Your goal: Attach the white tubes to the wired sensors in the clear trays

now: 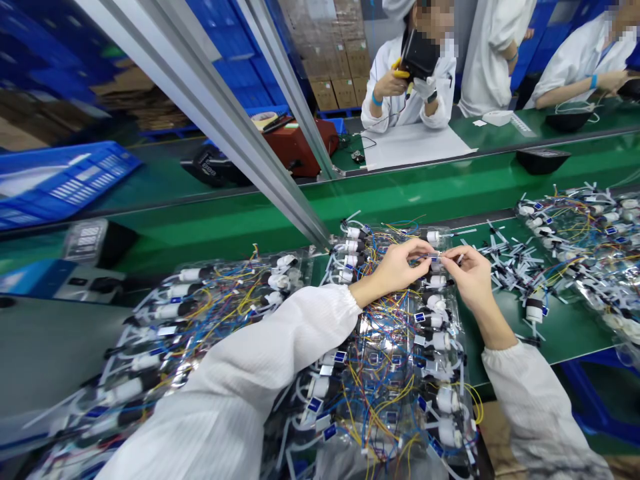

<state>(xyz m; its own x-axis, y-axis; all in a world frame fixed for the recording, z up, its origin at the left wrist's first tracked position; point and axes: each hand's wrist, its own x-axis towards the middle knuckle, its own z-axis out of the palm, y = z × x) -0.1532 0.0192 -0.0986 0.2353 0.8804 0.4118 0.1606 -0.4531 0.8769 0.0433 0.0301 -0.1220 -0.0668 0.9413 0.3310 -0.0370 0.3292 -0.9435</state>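
My left hand (394, 268) and my right hand (469, 275) meet fingertip to fingertip above the far right part of the middle tray. Both are closed in a pinch on a small thin tube piece (435, 256), mostly covered by the fingers, so its exact kind is hard to make out. Under my hands lies a clear plastic tray (373, 337) with rows of small white cylindrical pumps (440, 341) along its sides. Blue, yellow and red wires (380, 393) tangle across its middle.
Another tray of wired pumps (175, 310) lies left, and one more (595, 233) right. A pile of short white tubes with black fittings (517, 263) sits between the trays. A metal post (285, 180) rises ahead. Across the green conveyor (425, 193), co-workers (405, 87) handle black devices.
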